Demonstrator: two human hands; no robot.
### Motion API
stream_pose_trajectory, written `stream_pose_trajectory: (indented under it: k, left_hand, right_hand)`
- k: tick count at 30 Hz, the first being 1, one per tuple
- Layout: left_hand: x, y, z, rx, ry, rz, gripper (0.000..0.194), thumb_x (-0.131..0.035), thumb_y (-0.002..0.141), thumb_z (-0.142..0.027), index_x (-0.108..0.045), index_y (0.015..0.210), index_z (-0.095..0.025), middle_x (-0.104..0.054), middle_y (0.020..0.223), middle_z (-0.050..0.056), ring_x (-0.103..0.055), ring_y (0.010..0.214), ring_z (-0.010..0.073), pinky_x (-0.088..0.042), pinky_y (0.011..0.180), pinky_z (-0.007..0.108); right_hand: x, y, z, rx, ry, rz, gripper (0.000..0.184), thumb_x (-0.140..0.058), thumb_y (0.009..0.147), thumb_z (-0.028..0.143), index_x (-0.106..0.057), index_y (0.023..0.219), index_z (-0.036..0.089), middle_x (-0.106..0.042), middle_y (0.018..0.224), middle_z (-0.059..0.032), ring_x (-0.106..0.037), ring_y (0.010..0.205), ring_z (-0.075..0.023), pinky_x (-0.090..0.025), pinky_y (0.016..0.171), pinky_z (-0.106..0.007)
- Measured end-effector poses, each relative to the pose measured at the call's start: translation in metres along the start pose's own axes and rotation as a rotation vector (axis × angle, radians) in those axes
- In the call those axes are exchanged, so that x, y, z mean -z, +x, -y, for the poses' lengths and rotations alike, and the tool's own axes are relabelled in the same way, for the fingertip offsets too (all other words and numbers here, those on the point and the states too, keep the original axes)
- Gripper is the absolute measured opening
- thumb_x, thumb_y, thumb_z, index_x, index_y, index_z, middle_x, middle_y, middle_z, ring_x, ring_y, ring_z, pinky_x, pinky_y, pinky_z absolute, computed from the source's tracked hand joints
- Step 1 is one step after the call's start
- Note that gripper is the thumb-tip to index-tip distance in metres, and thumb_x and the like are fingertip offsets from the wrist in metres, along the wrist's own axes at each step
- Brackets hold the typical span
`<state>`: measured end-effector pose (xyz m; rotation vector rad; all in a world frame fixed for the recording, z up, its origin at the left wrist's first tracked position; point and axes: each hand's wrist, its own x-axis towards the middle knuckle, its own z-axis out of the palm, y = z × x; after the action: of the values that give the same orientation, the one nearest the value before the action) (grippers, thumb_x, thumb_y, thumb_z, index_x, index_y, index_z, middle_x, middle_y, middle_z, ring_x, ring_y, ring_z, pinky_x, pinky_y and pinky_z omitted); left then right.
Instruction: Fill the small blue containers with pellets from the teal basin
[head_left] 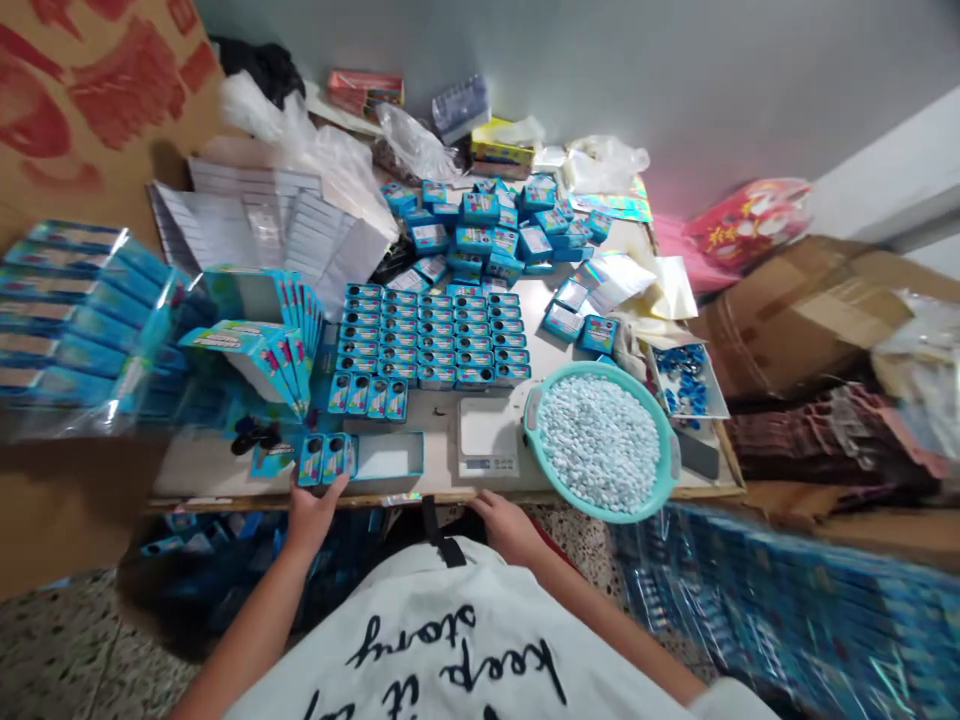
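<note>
My left hand (313, 518) is at the table's front edge, its thumb and fingers closed around a pair of small blue boxes (322, 460) with dark round windows. An open blue tray-like box (390, 455), white inside, lies just right of them. My right hand (508, 525) rests at the table edge below a white digital scale (487, 430), fingers loosely stretched and nothing seen in them. Beyond the left hand stands a short row of blue boxes (367, 396), and behind it a block of several rows (435, 335).
A turquoise basin (534, 450) full of small pale pieces overhangs the front edge on the right. Blue boxes (480, 240) are heaped at the back. Folded blue cartons (262, 350) stand left. A white tray (716, 400) of blue pieces and a phone (697, 455) lie right.
</note>
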<state>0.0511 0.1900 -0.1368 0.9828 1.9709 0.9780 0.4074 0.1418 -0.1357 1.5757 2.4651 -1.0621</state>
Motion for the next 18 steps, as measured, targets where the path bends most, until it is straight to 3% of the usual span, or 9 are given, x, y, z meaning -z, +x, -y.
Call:
stream_pose_trajectory:
  k: [3,6,9,12,15,18]
  left_hand:
    - [0.0,0.002,0.003,0.006,-0.011,0.015,0.076,-0.077,0.069,-0.046,-0.047,0.135,-0.021,-0.068,0.123,0.011,-0.066,0.114,0.0276,-0.046,0.109,0.048]
    - [0.002,0.005,0.008,0.006,-0.006,-0.01,0.09,-0.077,0.068,-0.047,-0.036,0.144,-0.02,-0.064,0.131,0.015,-0.064,0.119,0.0284,-0.046,0.109,0.047]
    - [0.006,0.006,0.013,-0.01,0.005,-0.051,0.1,-0.073,0.07,-0.052,-0.023,0.15,-0.019,-0.052,0.145,0.018,-0.055,0.132,0.0281,-0.046,0.111,0.042]
    - [0.011,-0.001,0.017,-0.009,0.057,-0.07,0.108,-0.074,0.068,-0.055,-0.02,0.151,-0.014,-0.056,0.138,0.023,-0.058,0.128,0.0308,-0.049,0.107,0.045]
    - [0.018,-0.02,0.019,-0.015,0.167,-0.076,0.114,-0.082,0.059,-0.052,-0.026,0.15,-0.014,-0.063,0.128,0.019,-0.062,0.121,0.0322,-0.049,0.107,0.047]
    - [0.026,-0.043,0.028,-0.018,0.316,-0.115,0.11,-0.087,0.054,-0.052,-0.037,0.146,-0.017,-0.061,0.129,0.017,-0.061,0.121,0.0337,-0.049,0.107,0.049]
  right_hand:
    - [-0.009,-0.022,-0.022,-0.286,0.034,-0.061,0.066,-0.038,0.085,0.002,-0.04,0.149,0.018,-0.064,0.124,-0.016,-0.067,0.1,-0.0251,-0.052,0.083,-0.032]
    - [-0.013,-0.02,-0.029,-0.446,0.065,-0.087,0.063,-0.032,0.094,0.011,-0.022,0.157,0.015,-0.07,0.104,-0.0168,-0.07,0.087,-0.0269,-0.051,0.072,-0.033]
    - [-0.014,-0.014,-0.028,-0.459,0.097,-0.077,0.061,-0.034,0.098,0.02,-0.02,0.158,0.02,-0.071,0.103,-0.0147,-0.069,0.084,-0.0261,-0.048,0.067,-0.031]
    - [-0.013,-0.015,-0.026,-0.443,0.119,-0.066,0.066,-0.038,0.095,0.018,-0.02,0.158,0.023,-0.068,0.118,-0.0142,-0.068,0.088,-0.0237,-0.045,0.067,-0.029]
    - [-0.012,-0.015,-0.026,-0.445,0.133,-0.064,0.07,-0.04,0.093,0.015,-0.017,0.159,0.024,-0.065,0.124,-0.0132,-0.068,0.09,-0.0227,-0.044,0.069,-0.029]
    - [-0.011,-0.011,-0.028,-0.462,0.144,-0.058,0.068,-0.037,0.094,0.015,-0.018,0.159,0.022,-0.068,0.116,-0.0127,-0.068,0.09,-0.0233,-0.044,0.071,-0.03]
